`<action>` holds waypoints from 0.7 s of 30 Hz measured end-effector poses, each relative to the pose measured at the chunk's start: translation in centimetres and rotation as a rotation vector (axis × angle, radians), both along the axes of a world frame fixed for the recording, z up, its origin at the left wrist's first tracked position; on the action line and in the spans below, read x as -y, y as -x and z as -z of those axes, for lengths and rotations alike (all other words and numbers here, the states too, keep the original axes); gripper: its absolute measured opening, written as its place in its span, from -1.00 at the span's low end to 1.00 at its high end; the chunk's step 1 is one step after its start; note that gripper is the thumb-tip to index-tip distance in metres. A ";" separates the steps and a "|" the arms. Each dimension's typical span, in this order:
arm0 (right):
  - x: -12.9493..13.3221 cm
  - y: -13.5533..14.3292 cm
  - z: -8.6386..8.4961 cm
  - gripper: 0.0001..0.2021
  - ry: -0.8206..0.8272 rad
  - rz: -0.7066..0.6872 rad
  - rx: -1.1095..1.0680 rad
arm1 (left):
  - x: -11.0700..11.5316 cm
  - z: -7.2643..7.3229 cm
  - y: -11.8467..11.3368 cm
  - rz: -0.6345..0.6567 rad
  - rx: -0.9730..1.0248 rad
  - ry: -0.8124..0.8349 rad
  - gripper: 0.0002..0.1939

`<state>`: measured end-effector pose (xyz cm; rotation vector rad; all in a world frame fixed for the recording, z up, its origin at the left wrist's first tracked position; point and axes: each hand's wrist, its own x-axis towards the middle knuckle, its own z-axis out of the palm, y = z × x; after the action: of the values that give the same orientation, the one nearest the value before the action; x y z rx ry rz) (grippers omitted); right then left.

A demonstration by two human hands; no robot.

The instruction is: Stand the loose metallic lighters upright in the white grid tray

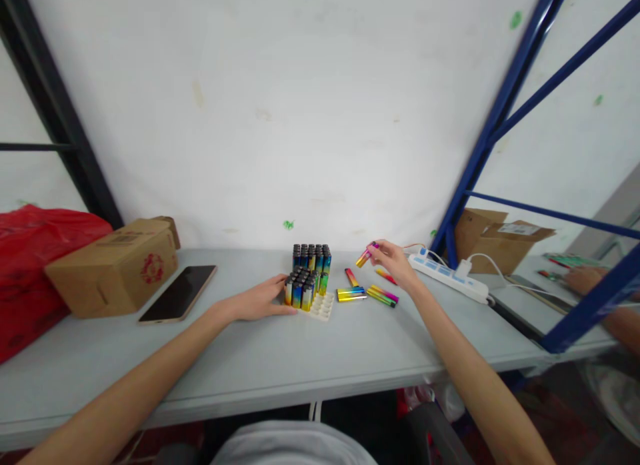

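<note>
A white tray with round holes stands mid-table, its left part filled with upright lighters in blue, yellow and green with dark tops. My left hand grips the tray's left side, thumb at the front corner and fingers behind. Above the table to the right, my right hand pinches a pink-and-yellow lighter, tilted; whether a second one is with it I cannot tell. Below it lie several loose lighters. Directly behind the tray stands another block of upright lighters.
A phone and a cardboard box are at left, beside a red bag. On the right lie a white power strip with cables and a blue metal frame. Beyond it are an open carton and another person's hand.
</note>
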<state>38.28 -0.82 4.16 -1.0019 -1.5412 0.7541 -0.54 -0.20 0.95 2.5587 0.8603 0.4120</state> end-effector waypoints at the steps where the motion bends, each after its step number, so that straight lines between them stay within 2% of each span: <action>1: -0.1 1.0 -0.5 -0.51 0.008 -0.008 -0.085 | 0.0 0.1 0.0 0.004 0.009 -0.004 -0.34; 3: -0.1 3.1 -1.2 -0.50 0.053 -0.062 -0.244 | -0.2 0.3 0.1 0.008 0.012 -0.014 -0.32; 6: 0.0 6.1 -1.5 -0.46 0.177 -0.226 -0.373 | -0.4 0.6 0.1 0.020 -0.011 -0.032 -0.31; 8: 0.1 7.7 -1.1 -0.46 0.231 -0.307 -0.372 | -0.4 0.7 0.0 0.040 -0.025 -0.035 -0.32; 11: 0.4 9.1 0.1 -0.46 0.268 -0.335 -0.293 | -0.4 0.7 0.0 0.059 -0.016 -0.039 -0.35; 13: 0.6 9.5 1.1 -0.45 0.294 -0.295 -0.205 | -0.3 0.7 0.0 0.055 0.005 -0.039 -0.37; 15: 0.6 9.7 2.0 -0.42 0.276 -0.200 -0.105 | -0.3 0.8 0.0 0.050 0.012 -0.023 -0.37; 19: 0.6 10.0 3.3 -0.39 0.106 0.038 0.114 | -0.4 0.9 0.1 0.043 0.025 -0.002 -0.37; 21: 0.8 10.2 3.6 -0.41 0.047 0.110 0.214 | -0.4 0.8 0.1 0.037 0.025 -0.007 -0.36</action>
<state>28.11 -1.58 0.56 -1.2242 -1.6419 0.6242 -0.65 0.19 0.10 2.5656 0.8025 0.4358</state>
